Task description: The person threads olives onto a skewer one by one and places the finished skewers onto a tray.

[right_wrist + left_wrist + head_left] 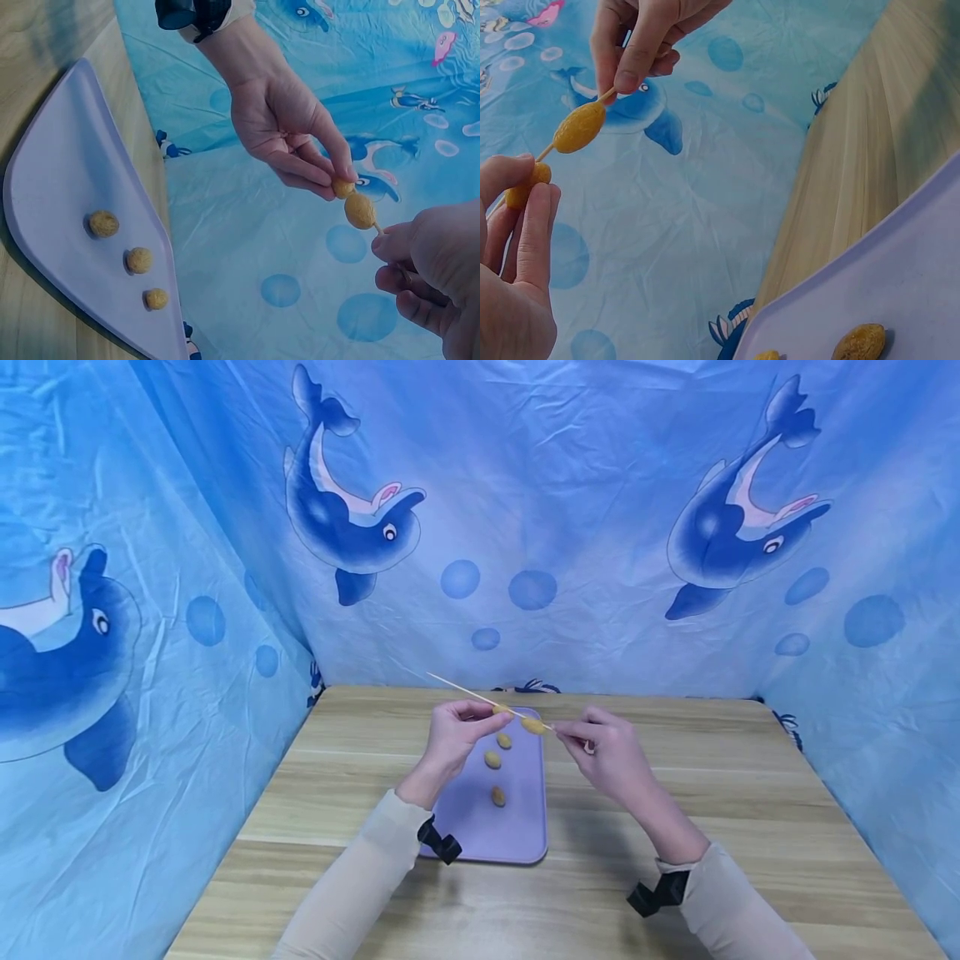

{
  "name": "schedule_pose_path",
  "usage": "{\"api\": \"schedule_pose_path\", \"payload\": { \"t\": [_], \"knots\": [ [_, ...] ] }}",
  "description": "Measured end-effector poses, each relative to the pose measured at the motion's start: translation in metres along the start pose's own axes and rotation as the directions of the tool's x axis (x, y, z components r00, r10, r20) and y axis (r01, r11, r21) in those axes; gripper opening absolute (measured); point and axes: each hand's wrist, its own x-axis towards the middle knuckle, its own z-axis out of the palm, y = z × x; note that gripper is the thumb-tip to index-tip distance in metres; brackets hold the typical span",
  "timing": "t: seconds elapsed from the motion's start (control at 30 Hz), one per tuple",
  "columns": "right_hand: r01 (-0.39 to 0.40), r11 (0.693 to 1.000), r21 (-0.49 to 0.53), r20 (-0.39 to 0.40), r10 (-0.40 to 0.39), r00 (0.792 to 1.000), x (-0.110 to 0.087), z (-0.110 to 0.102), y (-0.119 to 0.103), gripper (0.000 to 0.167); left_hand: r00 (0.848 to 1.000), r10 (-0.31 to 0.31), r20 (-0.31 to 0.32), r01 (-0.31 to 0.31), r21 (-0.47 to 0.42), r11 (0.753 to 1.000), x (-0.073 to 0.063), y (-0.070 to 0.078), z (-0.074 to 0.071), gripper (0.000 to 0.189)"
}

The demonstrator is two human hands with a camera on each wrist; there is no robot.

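Observation:
Above the far end of a purple tray [517, 839], a thin wooden skewer [457, 686] is held up at a slant. Two oval yellow food pieces are threaded on it. The left hand [459, 731] pinches one yellow piece [529, 186] between thumb and fingers. Close beside it, the other yellow piece [534, 725] sits uncovered on the stick between the hands. The right hand [611, 752] pinches the skewer's near end just past that piece. Three similar brownish-yellow pieces lie on the tray, at the far one [504, 741], the middle one [492, 759] and the near one [498, 796].
The tray lies on a wood-grain table [712, 810]. Blue sheets [495, 510] printed with dolphins hang behind the table and along both sides. Each wrist wears a dark strap-on device, one on the left [438, 841] and one on the right [658, 894].

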Motion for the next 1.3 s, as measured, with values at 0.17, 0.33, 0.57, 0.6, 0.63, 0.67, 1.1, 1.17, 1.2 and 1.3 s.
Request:
{"api": "schedule_pose_path", "payload": {
  "t": [0.17, 0.33, 0.57, 0.6, 0.63, 0.67, 1.1, 1.17, 1.2, 1.3],
  "knots": [
    [-0.056, 0.998, 0.017, 0.031, 0.055, 0.998, -0.002, 0.001, 0.003, 0.014, 0.999, 0.006, 0.038, -0.005, -0.021, 1.000, -0.002, -0.001, 0.000, 0.017],
    [-0.080, 0.997, 0.012, 0.052, 0.079, 0.996, -0.004, 0.000, 0.005, 0.012, 0.996, 0.015, 0.083, -0.006, -0.113, 0.994, -0.002, -0.002, 0.002, 0.017],
    [-0.113, 0.993, 0.037, 0.040, 0.111, 0.993, -0.007, -0.001, 0.008, 0.011, 0.994, -0.003, 0.114, 0.009, -0.051, 0.999, -0.002, -0.006, 0.000, 0.028],
    [-0.119, 0.992, 0.038, 0.033, 0.118, 0.992, -0.008, -0.002, 0.009, 0.011, 0.992, -0.011, 0.125, 0.010, 0.005, 1.000, -0.001, -0.008, -0.003, 0.029],
    [-0.123, 0.992, 0.037, 0.025, 0.122, 0.992, -0.009, -0.003, 0.010, 0.012, 0.990, -0.012, 0.137, 0.000, 0.088, 0.996, 0.000, -0.010, -0.006, 0.029],
    [-0.126, 0.991, 0.032, 0.017, 0.126, 0.992, -0.010, -0.005, 0.011, 0.012, 0.988, -0.006, 0.156, -0.023, 0.183, 0.983, 0.001, -0.013, -0.011, 0.028],
    [-0.144, 0.989, -0.013, -0.010, 0.144, 0.990, -0.029, -0.019, 0.027, 0.016, 0.931, -0.210, 0.297, -0.184, 0.883, 0.432, 0.018, -0.072, -0.037, 0.035],
    [-0.150, 0.988, -0.020, -0.005, 0.150, 0.989, -0.030, -0.021, 0.029, 0.016, 0.932, -0.193, 0.307, -0.205, 0.885, 0.417, 0.020, -0.076, -0.035, 0.032],
    [-0.153, 0.988, -0.025, -0.004, 0.153, 0.988, -0.030, -0.022, 0.029, 0.016, 0.935, -0.179, 0.308, -0.215, 0.888, 0.407, 0.021, -0.077, -0.034, 0.030],
    [-0.161, 0.987, -0.026, -0.007, 0.161, 0.987, -0.033, -0.025, 0.032, 0.015, 0.942, -0.155, 0.297, -0.214, 0.890, 0.404, 0.023, -0.079, -0.033, 0.024]
  ]
}}
